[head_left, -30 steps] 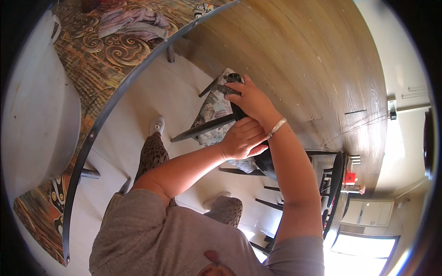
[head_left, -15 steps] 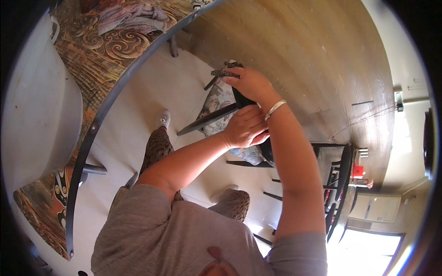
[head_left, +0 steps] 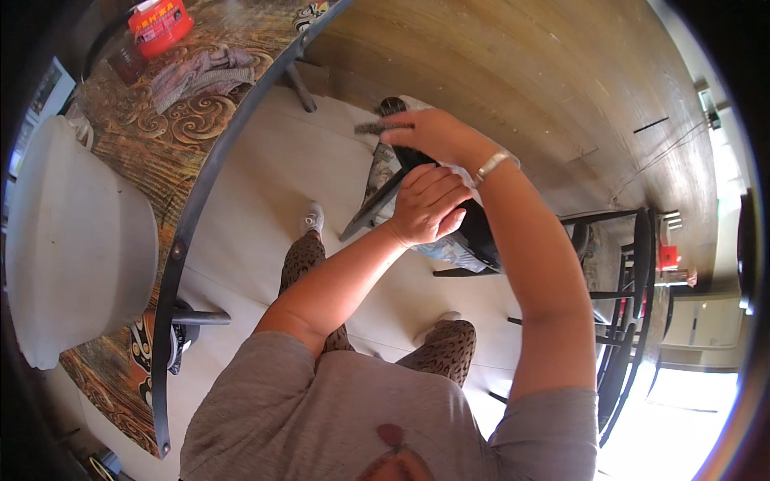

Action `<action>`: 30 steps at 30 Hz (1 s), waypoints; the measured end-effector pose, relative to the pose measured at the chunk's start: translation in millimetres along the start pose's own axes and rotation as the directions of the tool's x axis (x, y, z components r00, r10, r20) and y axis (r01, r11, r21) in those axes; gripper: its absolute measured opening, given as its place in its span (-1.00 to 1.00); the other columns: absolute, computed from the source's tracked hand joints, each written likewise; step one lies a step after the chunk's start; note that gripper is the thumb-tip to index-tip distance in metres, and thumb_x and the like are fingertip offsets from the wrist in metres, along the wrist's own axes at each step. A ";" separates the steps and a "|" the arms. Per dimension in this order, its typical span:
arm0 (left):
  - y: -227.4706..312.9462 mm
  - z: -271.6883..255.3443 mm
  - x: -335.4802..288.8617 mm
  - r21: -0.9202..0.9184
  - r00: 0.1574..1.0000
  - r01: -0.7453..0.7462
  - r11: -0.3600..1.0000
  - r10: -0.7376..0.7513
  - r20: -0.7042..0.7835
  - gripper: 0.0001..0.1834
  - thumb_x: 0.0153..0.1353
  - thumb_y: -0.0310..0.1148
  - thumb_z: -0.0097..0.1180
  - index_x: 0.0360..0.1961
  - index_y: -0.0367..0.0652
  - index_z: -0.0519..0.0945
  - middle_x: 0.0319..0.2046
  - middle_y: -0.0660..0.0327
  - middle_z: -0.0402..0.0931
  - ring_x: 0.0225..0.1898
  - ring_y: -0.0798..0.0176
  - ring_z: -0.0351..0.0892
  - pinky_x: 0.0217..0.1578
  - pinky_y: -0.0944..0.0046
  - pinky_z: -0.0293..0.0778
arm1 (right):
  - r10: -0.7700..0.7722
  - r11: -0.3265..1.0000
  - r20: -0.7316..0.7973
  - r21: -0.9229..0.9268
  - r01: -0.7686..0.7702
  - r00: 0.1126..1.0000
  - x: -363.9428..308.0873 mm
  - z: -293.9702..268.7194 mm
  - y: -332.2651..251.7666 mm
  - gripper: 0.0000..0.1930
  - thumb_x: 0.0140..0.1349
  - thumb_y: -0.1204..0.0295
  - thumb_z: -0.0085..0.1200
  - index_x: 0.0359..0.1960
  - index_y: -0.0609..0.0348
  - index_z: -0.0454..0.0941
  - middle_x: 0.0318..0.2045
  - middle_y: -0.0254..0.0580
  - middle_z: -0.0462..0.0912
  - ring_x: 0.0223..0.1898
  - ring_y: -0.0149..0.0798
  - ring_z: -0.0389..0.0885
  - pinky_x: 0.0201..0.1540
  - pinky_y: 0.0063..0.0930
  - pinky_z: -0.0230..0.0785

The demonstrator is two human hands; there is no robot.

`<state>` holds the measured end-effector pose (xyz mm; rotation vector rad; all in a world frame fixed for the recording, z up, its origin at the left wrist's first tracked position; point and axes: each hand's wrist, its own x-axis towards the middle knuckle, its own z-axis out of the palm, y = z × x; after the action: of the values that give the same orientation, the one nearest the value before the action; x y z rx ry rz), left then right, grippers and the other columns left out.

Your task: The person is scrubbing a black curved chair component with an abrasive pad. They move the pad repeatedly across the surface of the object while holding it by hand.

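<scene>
A black-framed chair [head_left: 480, 236] with a grey-and-white patterned seat [head_left: 380, 170] stands before me, partly covered by my arms. My left hand [head_left: 433, 204] is closed around part of its dark frame; the exact grip is hidden behind the fingers. Farther off, my right hand [head_left: 437, 135] bends over the chair's far end. From its fingers sticks a dark, speckled, rough-textured thing [head_left: 383, 127], smeared by motion, whose kind I cannot make out. The right wrist crosses just beyond the left hand and wears a silver bracelet [head_left: 492, 165].
On the left, a patterned table [head_left: 192, 152] with a dark metal edge carries a large whitish plastic tub [head_left: 88, 240], a crumpled cloth [head_left: 200, 76] and a red container [head_left: 160, 28]. More black chairs [head_left: 634, 272] stand at right. A wood-grain surface [head_left: 545, 88] lies beyond.
My view has swung left, bringing the red container into sight. My right hand and the speckled thing have moved slightly over the chair; the left hand stays closed at the frame.
</scene>
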<state>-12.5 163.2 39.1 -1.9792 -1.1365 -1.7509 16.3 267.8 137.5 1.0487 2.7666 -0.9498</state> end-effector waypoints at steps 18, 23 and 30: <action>-1.1 -5.4 -3.6 0.093 0.998 -0.004 0.996 0.010 -0.064 -0.78 0.05 -0.28 0.08 -0.26 -0.05 0.59 -0.19 0.20 0.41 -0.14 0.12 0.39 -0.06 0.10 0.21 | -0.024 0.999 0.019 0.040 0.023 1.000 -25.2 -3.0 -4.4 -0.53 0.14 0.09 0.02 0.07 -0.02 0.46 -0.12 0.01 0.57 -0.11 -0.11 0.53 -0.09 -0.40 0.35; 22.1 -28.2 -29.3 0.096 0.987 0.050 0.994 -0.034 -0.158 -0.70 -0.03 -0.25 0.22 -0.21 0.01 0.56 -0.13 0.19 0.28 -0.10 0.07 0.29 -0.10 0.09 0.19 | 0.048 0.991 -0.088 0.126 -0.037 0.995 -85.6 4.8 -4.7 -0.61 0.11 0.10 0.05 -0.03 -0.11 0.54 -0.05 -0.01 0.51 -0.13 -0.09 0.54 -0.11 -0.35 0.37; 11.8 -55.8 10.7 0.074 0.951 0.309 0.948 -0.308 -0.023 -0.70 0.06 -0.33 0.14 -0.16 -0.16 0.49 -0.06 0.09 0.40 -0.03 0.00 0.35 0.03 0.05 0.18 | -0.149 0.879 -0.288 -0.477 -0.007 0.946 -173.8 23.3 -14.4 -0.69 -0.06 0.23 0.17 -0.19 -0.25 0.62 -0.06 -0.22 0.48 -0.16 -0.14 0.51 -0.20 -0.30 0.43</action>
<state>-44.9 123.0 65.7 -1.8218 -1.5569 -1.8258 137.5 143.8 167.3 1.0883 3.0642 -0.0718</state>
